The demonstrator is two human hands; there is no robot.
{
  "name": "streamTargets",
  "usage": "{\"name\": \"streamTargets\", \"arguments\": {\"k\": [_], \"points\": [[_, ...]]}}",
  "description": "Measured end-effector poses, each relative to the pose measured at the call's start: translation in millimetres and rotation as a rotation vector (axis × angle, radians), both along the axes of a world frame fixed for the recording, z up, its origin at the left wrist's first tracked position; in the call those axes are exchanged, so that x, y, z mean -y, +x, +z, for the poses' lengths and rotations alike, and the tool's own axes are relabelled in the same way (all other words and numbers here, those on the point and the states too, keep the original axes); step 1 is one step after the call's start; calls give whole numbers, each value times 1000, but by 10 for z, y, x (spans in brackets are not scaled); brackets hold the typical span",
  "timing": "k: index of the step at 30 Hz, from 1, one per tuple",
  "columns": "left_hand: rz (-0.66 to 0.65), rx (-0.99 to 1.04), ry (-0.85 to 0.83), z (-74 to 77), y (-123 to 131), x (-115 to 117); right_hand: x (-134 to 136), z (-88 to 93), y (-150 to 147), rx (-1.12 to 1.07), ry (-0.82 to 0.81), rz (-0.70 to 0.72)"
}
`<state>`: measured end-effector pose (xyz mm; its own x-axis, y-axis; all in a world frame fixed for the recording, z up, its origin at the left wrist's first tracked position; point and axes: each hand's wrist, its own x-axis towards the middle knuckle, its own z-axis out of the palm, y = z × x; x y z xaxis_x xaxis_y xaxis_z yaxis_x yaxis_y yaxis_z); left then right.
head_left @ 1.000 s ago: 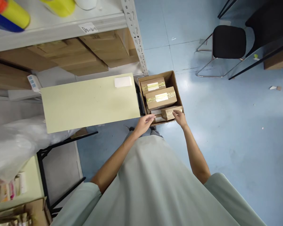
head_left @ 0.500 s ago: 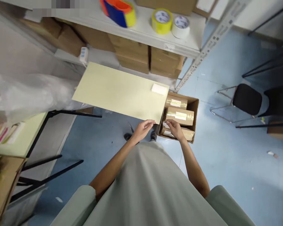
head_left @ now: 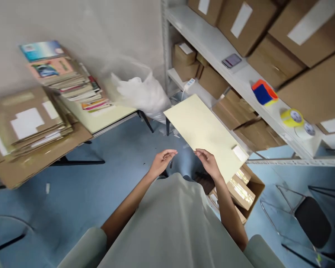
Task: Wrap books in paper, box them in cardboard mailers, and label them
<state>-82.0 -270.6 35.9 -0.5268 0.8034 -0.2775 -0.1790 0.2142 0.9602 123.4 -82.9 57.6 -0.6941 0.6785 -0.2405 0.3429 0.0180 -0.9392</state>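
My left hand [head_left: 161, 162] hangs in front of my body over the blue floor, fingers loosely curled and apart, holding nothing. My right hand [head_left: 208, 162] is beside it, fingers spread, empty, close to the near edge of the pale yellow table [head_left: 202, 128]. An open cardboard box [head_left: 255, 182] with taped brown parcels [head_left: 240, 191] stands on the floor to the right of my right arm, partly under the table. A small white pad [head_left: 239, 153] lies on the table's right end.
A grey shelf rack [head_left: 240, 80] holds cardboard boxes, a tape dispenser [head_left: 264, 92] and tape rolls [head_left: 292, 117]. On the left, another table carries stacked books [head_left: 72, 83] and flattened cardboard [head_left: 25, 126]. A white plastic bag [head_left: 143, 95] lies behind. A black chair [head_left: 312, 221] stands at lower right.
The view has swung left, away from the box. Both hands have lifted off the parcels and box edge and now hang empty in front of me.
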Motion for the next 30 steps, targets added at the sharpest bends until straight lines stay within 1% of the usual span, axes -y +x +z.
{"name": "streamTargets", "arguments": {"k": [3,6,9,12,16,19,22,25,30], "points": [[115,9,24,13,-410,333,144,93,-606,5,1,106],[244,20,33,0,-725,603,262,180,-1136,4,-1,202],[368,40,19,-46,-988,790,321,268,-1620,16,13,303],[458,63,14,-79,-1249,912,329,347,-2094,21,17,391],[533,71,3,-59,-1680,997,295,401,-2759,1,4,464],[586,57,-5,-11,-2105,1013,248,378,-3313,-14,-18,515],[657,38,-22,65,-2608,1019,205,310,-3917,-45,-53,554],[723,-5,-60,177,-3149,1036,184,236,-4541,-69,-95,596],[780,-98,-109,376,-4018,1042,189,185,-5519,-109,-149,685]]}}
